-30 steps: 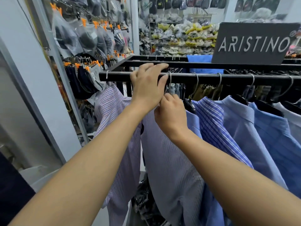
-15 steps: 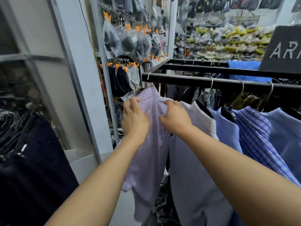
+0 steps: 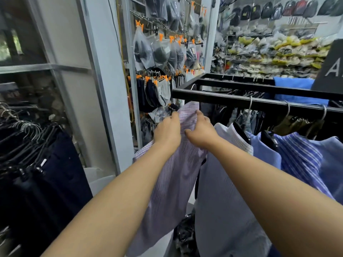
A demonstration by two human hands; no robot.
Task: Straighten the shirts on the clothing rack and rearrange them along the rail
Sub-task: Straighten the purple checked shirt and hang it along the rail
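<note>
A pale purple striped shirt [image 3: 178, 179] hangs at the left end of the black rail [image 3: 222, 98]. My left hand [image 3: 168, 131] grips its left shoulder near the collar. My right hand [image 3: 201, 131] grips the right shoulder, fingers curled into the cloth. To the right hang a grey-white shirt [image 3: 228, 191], a light blue shirt [image 3: 265, 154] and a blue striped shirt [image 3: 304, 160], each on a dark hanger with a metal hook over the rail.
Dark trousers [image 3: 42, 173] on hangers fill a rack at the left. A white pillar [image 3: 104, 89] stands behind. Bagged goods with orange clips [image 3: 159, 52] hang beyond the rail's end. A black sign [image 3: 332, 69] sits on the rack at right.
Both hands came down from the rail and hanger hook to the purple shirt's shoulders, then slid up closer to its collar. My view swung left.
</note>
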